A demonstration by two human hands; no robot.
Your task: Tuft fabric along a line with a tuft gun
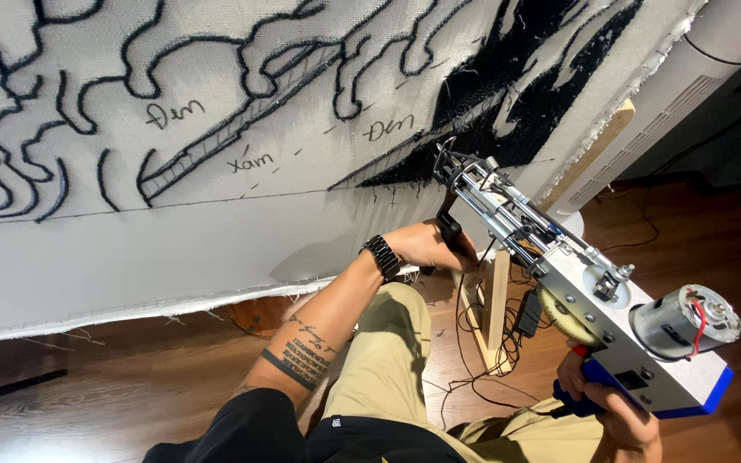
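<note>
Right now the left hand (pixel 426 246) is clenched around the black front handle of the tufting gun (pixel 559 274), and the right hand (pixel 615 411) grips its blue rear handle at about four o'clock. Its needle end touches the stretched white cloth (pixel 216 231) by the black tufted patch (pixel 525 86), toward one o'clock

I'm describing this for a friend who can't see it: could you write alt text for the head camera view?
A person presses a tufting gun against a stretched white cloth marked with black outlines, the left hand on its front handle and the right hand on its blue rear grip. Black yarn fills part of the design above the needle; the wooden floor shows below.
</note>
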